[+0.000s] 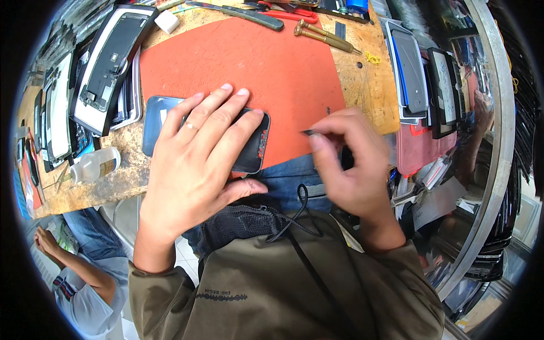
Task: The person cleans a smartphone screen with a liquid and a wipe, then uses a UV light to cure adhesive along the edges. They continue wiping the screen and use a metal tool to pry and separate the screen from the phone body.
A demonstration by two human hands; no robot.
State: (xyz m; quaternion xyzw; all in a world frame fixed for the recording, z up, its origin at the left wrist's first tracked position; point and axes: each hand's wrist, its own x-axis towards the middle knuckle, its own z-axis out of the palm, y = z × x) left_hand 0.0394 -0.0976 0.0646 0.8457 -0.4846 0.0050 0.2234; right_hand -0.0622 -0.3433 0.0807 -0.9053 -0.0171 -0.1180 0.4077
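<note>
The left hand (195, 147), fingers apart, lay across a round-cornered dark phone casing (155, 127), hiding its middle, at a pitted red mat's (238, 56) near edge; the right hand (358, 161) pinched a black piece (307, 132) between thumb and forefinger. Brass-coloured screwdrivers (327, 38) lay beyond on scuffed wood (374, 102).

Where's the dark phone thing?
The phone thing is left of centre in the head view, under the left hand, at the lower edge of the orange mat.
</note>
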